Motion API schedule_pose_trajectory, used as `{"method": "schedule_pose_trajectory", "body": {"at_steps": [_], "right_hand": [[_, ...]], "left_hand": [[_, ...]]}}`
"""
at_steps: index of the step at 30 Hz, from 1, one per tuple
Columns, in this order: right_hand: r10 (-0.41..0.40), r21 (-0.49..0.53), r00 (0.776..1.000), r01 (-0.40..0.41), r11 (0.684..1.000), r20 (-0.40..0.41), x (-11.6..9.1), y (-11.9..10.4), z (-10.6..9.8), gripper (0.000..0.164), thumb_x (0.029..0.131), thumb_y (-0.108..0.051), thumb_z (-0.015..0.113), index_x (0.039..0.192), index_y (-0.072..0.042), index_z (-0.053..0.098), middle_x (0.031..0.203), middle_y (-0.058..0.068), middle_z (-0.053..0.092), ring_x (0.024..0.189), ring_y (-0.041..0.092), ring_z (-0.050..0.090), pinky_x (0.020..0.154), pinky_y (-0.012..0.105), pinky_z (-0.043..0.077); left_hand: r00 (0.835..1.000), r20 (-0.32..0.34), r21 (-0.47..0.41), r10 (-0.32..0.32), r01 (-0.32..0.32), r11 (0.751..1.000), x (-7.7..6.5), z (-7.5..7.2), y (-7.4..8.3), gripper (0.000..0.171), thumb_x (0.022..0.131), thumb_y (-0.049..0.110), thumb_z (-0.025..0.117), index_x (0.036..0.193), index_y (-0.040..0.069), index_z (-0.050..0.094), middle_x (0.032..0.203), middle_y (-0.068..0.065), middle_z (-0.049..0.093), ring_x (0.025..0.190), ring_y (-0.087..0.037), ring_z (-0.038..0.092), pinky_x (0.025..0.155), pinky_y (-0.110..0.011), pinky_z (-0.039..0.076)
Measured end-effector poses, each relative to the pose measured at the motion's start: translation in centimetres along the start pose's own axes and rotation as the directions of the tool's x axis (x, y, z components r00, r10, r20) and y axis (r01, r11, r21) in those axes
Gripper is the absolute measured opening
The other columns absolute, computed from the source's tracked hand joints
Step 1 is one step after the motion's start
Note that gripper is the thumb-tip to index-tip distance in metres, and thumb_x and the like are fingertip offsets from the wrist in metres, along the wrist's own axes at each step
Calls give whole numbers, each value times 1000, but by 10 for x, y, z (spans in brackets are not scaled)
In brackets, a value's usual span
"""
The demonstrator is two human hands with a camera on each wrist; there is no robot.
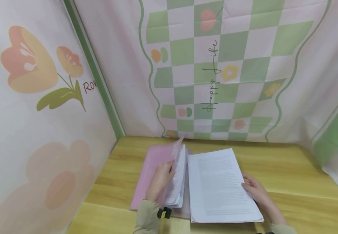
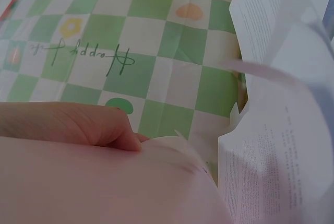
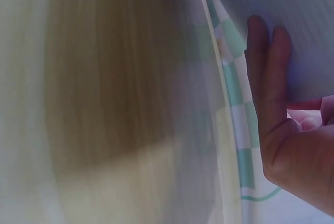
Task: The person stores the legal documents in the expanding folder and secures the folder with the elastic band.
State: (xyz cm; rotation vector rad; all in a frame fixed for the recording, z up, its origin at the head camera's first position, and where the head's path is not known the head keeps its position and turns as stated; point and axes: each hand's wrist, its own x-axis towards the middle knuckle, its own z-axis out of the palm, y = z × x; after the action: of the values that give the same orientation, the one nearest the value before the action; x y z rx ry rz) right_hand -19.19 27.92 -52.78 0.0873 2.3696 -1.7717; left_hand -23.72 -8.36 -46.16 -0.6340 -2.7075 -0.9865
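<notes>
A pink folder (image 1: pixel 150 167) lies opened on the table, its translucent cover partly lifted. My left hand (image 1: pixel 161 179) pinches the edge of that cover; in the left wrist view the hand (image 2: pixel 88 125) grips the pink sheet (image 2: pixel 99 185) from its far side. Beside the cover, several printed sheets (image 1: pixel 178 185) stand tilted within the folder. To the right, my right hand (image 1: pixel 256 190) holds a stack of papers (image 1: pixel 220 188) by its right edge, thumb on top. The right wrist view shows the fingers (image 3: pixel 278 67) extended beneath the papers (image 3: pixel 308 41).
The wooden table (image 1: pixel 292 182) extends to both sides of the folder and papers. A checked green and white cloth (image 1: pixel 207 84) hangs behind it. A flower-printed panel (image 1: pixel 40 130) rises along the left edge.
</notes>
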Motion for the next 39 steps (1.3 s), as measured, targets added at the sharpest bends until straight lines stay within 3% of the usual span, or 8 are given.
{"method": "schedule_pose_trajectory", "body": {"at_steps": [6, 10, 17, 20, 27, 35, 39], "right_hand": [[16, 27, 999, -17, 1000, 30, -4, 1, -2, 57, 101, -5, 40, 150, 13, 18, 104, 9, 69, 76, 11, 68, 68, 30, 57], [15, 12, 1000, -16, 1000, 25, -6, 3, -4, 57, 101, -6, 41, 150, 13, 19, 103, 11, 68, 75, 12, 68, 67, 30, 57], [19, -96, 1000, -20, 995, -12, -9, 1, -9, 56, 102, -8, 41, 149, 13, 21, 115, 27, 64, 76, 10, 66, 68, 27, 55], [32, -102, 999, -33, 994, -4, -10, -2, -11, 57, 103, -10, 40, 150, 13, 19, 117, 28, 62, 77, 10, 66, 69, 27, 55], [17, -8, 1000, -17, 1000, 18, -10, -6, -10, 57, 103, -9, 41, 150, 12, 18, 111, 16, 67, 77, 12, 68, 68, 30, 57], [10, 26, 1000, -10, 1000, 9, -9, -9, -10, 53, 103, -8, 40, 149, 11, 21, 100, 3, 69, 75, 12, 68, 67, 30, 57], [-4, 49, 999, 2, 999, 40, -8, -10, -9, 53, 103, -7, 39, 149, 13, 20, 101, 5, 71, 76, 13, 70, 68, 31, 58]], "left_hand": [[1000, -5, 20, 8, -8, 1000, 1, 0, 1, 29, 87, -7, 55, 66, 8, 40, 56, 7, 27, 48, -2, 27, 46, -14, 25], [1000, -14, 24, 14, -14, 1000, 0, 0, 1, 27, 87, -7, 56, 67, 7, 45, 56, 7, 28, 48, -2, 27, 46, -14, 25], [1000, -6, 13, 1, -1, 1000, -1, 0, 3, 28, 87, -7, 54, 67, 7, 41, 57, 7, 28, 49, -2, 27, 46, -14, 25], [1000, -1, 5, -2, 2, 1000, -1, -1, 2, 28, 88, -7, 53, 67, 8, 39, 57, 7, 26, 49, -3, 26, 46, -14, 24], [1000, -5, 18, 12, -12, 1000, -1, -1, 1, 29, 87, -7, 54, 67, 8, 39, 57, 7, 27, 49, -2, 26, 46, -14, 24], [1000, -3, 9, 10, -10, 1000, -1, 0, 1, 30, 87, -7, 55, 67, 8, 38, 58, 7, 27, 49, -2, 27, 46, -14, 24], [1000, 12, 2, -5, 5, 1000, -1, 0, 1, 30, 88, -6, 53, 68, 9, 38, 57, 7, 26, 49, -2, 26, 46, -14, 24]]}}
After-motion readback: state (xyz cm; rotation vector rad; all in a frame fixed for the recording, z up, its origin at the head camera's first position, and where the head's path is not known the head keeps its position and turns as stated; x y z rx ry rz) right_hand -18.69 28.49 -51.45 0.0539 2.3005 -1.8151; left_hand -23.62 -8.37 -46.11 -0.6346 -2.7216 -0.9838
